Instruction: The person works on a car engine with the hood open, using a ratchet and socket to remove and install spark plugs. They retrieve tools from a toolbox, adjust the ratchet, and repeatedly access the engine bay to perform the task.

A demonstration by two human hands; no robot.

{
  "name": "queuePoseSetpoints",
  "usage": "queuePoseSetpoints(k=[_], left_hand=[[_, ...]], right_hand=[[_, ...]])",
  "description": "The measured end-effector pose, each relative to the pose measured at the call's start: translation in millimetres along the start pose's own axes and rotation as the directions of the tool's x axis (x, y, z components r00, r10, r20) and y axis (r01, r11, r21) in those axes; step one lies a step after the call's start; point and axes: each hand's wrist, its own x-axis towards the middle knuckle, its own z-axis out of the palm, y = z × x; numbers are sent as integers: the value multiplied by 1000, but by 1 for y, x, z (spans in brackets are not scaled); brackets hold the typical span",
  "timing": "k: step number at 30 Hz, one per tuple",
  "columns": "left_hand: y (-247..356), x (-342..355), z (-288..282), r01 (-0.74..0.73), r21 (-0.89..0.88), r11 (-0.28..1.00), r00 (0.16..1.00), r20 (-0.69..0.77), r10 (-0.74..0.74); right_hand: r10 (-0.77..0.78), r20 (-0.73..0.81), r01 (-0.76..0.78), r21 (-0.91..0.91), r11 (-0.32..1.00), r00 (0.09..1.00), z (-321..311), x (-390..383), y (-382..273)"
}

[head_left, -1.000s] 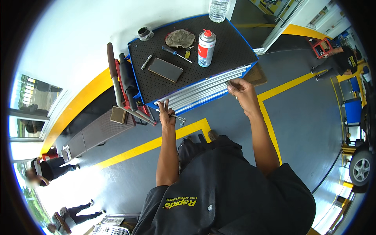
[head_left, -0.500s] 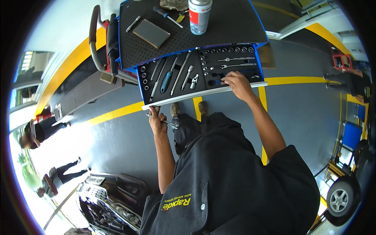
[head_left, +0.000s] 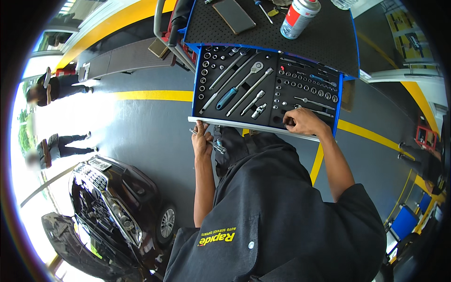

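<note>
My left hand [head_left: 202, 139] is closed on a chrome wrench-like tool [head_left: 217, 145] with a jointed end, its fingertips at the front edge of an open drawer [head_left: 249, 127]. My right hand [head_left: 305, 122] is closed in a pinch low in the drawer's right foam tray; what the fingers hold is hidden. In the trays lie several sockets [head_left: 205, 72], a blue-handled driver [head_left: 227, 98], a ratchet [head_left: 256, 66], extension bars [head_left: 249, 91] and a universal joint [head_left: 259, 111].
The cart's perforated top [head_left: 329, 35] holds a phone [head_left: 233, 16], a screwdriver [head_left: 266, 14] and a spray can [head_left: 298, 19]. A red trolley frame [head_left: 176, 42] stands left. A dark car [head_left: 131, 192] has its hood up. Co-workers stand left [head_left: 66, 150] and right [head_left: 418, 160].
The drawer has been pulled out toward me, exposing the tool trays, and now shows more sockets. My right hand has moved from the drawer handles into the tray. The view has shifted, showing more car.
</note>
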Motion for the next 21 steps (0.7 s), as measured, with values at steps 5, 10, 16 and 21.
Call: queuePoseSetpoints(k=[5,10,16,21], left_hand=[[-4,1,-5,13,93,996,999,47,-18],[-1,-4,4,14,32,999,1000,-7,-14],[9,-21,18,15,350,937,995,-94,19],[30,-56,28,-80,77,994,989,-116,88]], right_hand=[[-67,-111,86,178,980,992,5,30,-21],[-489,-347,465,-155,872,800,48,112,-74],[-461,-427,481,-68,874,778,47,168,-101],[-285,-761,279,-142,950,582,-19,252,-91]])
